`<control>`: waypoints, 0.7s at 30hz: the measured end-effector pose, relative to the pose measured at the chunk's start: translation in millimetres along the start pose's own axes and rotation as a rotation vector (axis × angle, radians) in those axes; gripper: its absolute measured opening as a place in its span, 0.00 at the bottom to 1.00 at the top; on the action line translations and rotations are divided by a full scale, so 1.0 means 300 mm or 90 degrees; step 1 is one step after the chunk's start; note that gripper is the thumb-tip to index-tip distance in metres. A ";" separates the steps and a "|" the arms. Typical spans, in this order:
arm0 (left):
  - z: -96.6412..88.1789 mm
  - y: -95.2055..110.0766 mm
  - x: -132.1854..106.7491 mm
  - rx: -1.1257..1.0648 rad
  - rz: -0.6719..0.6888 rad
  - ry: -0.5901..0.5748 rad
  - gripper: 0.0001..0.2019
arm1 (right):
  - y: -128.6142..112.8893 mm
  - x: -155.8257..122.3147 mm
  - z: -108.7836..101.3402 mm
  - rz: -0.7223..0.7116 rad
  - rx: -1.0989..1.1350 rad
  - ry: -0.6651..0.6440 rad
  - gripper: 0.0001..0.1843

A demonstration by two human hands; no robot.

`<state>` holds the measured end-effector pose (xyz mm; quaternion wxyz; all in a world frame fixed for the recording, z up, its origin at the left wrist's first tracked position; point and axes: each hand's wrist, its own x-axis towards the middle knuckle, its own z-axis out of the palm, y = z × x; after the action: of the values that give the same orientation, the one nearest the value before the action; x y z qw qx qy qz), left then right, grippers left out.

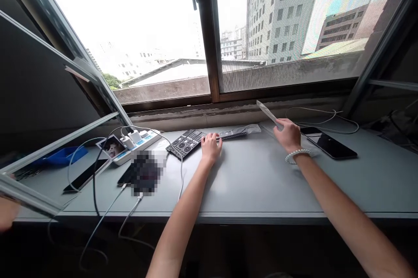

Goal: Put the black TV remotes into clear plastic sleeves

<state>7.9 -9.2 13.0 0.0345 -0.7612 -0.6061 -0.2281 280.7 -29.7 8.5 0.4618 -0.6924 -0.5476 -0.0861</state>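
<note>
My left hand (211, 146) rests on the grey desk (248, 182), fingers curled over the near end of a black remote control (228, 134) that lies half in a clear plastic sleeve (250, 128). Two more black remotes (185, 142) lie just to its left. My right hand (288, 134), with a bead bracelet on the wrist, pinches an empty clear plastic sleeve (267, 112) and holds it tilted up above the desk.
A black phone (329, 144) and a white cable (321, 122) lie right of my right hand. At left sit a white power strip (137, 141) with chargers, a small photo card (112, 146), two phones (85, 175) on cables and a blue tray (62, 155). The window frame (209, 34) stands behind.
</note>
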 end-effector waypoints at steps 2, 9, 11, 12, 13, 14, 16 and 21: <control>-0.019 -0.021 0.008 0.017 -0.063 0.054 0.13 | -0.041 -0.006 -0.011 -0.051 0.073 -0.005 0.17; -0.047 -0.097 0.020 0.070 -0.230 0.079 0.15 | -0.144 -0.071 0.015 -0.178 0.154 -0.238 0.25; -0.045 -0.108 0.022 0.076 -0.255 0.066 0.15 | -0.151 -0.085 0.025 -0.202 0.147 -0.278 0.24; -0.043 -0.112 0.023 0.084 -0.266 0.059 0.16 | -0.152 -0.089 0.028 -0.217 0.140 -0.293 0.21; -0.042 -0.115 0.023 0.096 -0.274 0.053 0.16 | -0.152 -0.092 0.030 -0.234 0.133 -0.307 0.17; -0.041 -0.117 0.024 0.109 -0.280 0.049 0.17 | -0.152 -0.094 0.031 -0.249 0.128 -0.321 0.15; -0.041 -0.119 0.025 0.131 -0.283 0.040 0.18 | -0.153 -0.098 0.028 -0.272 0.133 -0.359 0.13; -0.052 -0.121 0.023 0.155 -0.298 0.021 0.19 | -0.163 -0.112 0.012 -0.287 0.173 -0.472 0.09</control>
<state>-29.7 1.6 21.6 0.0820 -0.5868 -0.7879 -0.1677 225.5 -51.1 12.2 0.2910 -0.4733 -0.8192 0.1420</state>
